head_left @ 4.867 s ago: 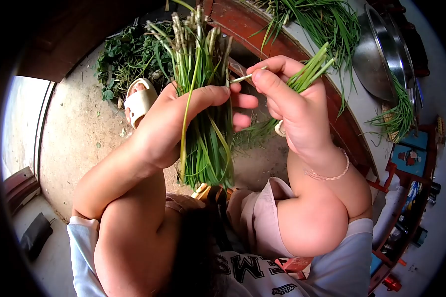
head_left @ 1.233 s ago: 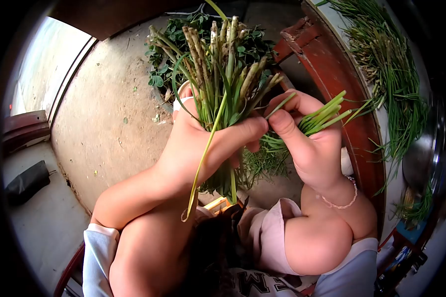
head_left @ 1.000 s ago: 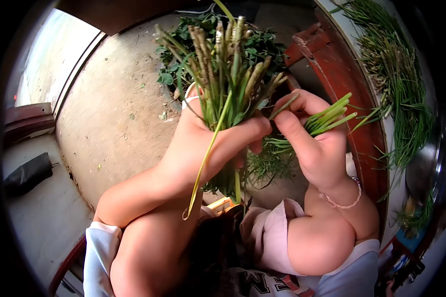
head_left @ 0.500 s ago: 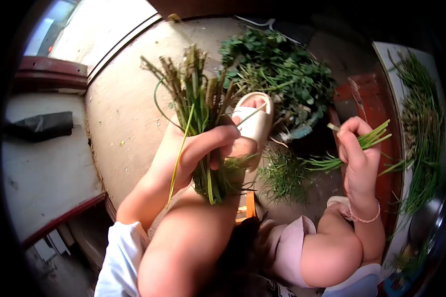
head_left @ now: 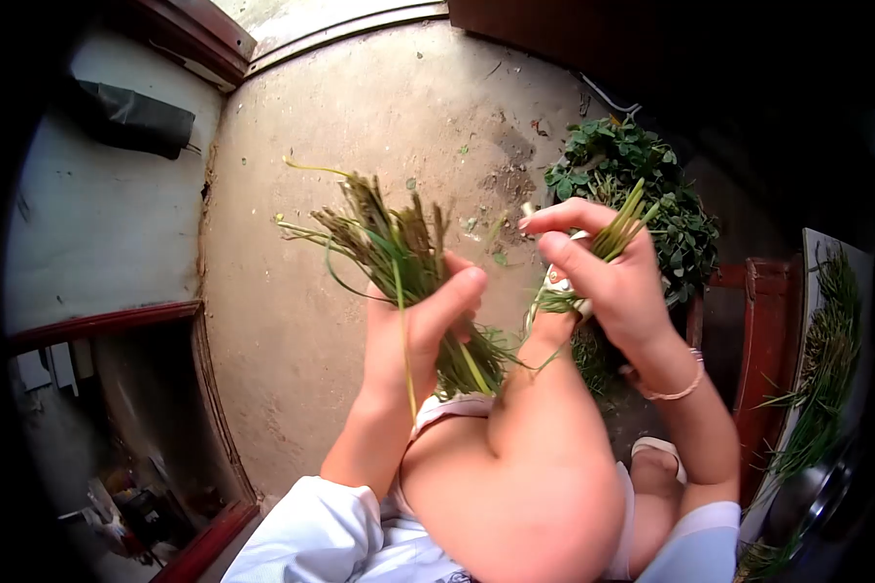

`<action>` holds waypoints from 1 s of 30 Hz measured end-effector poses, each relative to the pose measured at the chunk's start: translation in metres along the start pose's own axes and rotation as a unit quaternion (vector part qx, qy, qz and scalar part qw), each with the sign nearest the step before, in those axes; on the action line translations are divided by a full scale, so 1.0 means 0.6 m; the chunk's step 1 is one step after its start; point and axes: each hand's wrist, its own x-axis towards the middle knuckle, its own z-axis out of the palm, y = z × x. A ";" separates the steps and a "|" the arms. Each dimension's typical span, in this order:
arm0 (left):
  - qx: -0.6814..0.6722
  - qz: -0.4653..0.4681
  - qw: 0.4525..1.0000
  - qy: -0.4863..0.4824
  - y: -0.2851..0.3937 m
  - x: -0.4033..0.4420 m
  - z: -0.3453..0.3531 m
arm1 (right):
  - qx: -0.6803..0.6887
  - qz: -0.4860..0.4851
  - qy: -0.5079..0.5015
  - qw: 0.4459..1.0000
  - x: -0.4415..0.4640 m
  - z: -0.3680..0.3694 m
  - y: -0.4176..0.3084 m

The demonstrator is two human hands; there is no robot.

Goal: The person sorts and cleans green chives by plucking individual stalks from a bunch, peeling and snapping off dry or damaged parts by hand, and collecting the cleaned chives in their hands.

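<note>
My left hand (head_left: 423, 321) is wrapped around a thick bunch of green stalks (head_left: 394, 253), with brownish cut ends pointing up and thin green leaves hanging below the fist. One long yellowish blade trails down over the wrist. To its right, my right hand (head_left: 608, 282) holds a few green stalks (head_left: 628, 222) in its curled fingers, pale ends sticking up. Its thumb and index finger are a little apart, with a small pale bit at the index fingertip. Wispy leaves dangle beneath this hand, over my leg.
A heap of leafy greens (head_left: 685, 233) lies on the floor at the right. Beyond the reddish wooden bench (head_left: 760, 335), long green stalks (head_left: 822, 360) rest on a white board. A dark wrapped object (head_left: 141, 119) is on the pale surface at left.
My right hand has come left and up, close to the bunch in my left hand. The view has turned, so the leafy heap and board appear farther right. Both hands still hold stalks.
</note>
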 end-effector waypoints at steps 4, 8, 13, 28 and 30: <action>-0.083 -0.045 0.995 -0.025 -0.033 -0.008 -0.005 | 0.086 -0.015 -0.022 0.996 -0.002 0.044 0.042; -0.115 -0.075 0.989 -0.046 -0.066 -0.017 0.010 | 0.182 0.019 -0.057 0.981 -0.008 0.042 0.073; -0.145 -0.085 0.985 -0.032 -0.079 -0.007 0.026 | 0.272 0.037 0.000 0.962 -0.010 0.038 0.076; -0.060 -0.018 0.997 -0.044 -0.086 0.001 0.021 | 0.211 -0.053 -0.035 0.976 -0.017 0.040 0.098; -0.067 -0.006 0.996 -0.057 -0.088 0.004 0.018 | 0.226 -0.069 -0.032 0.971 -0.017 0.047 0.099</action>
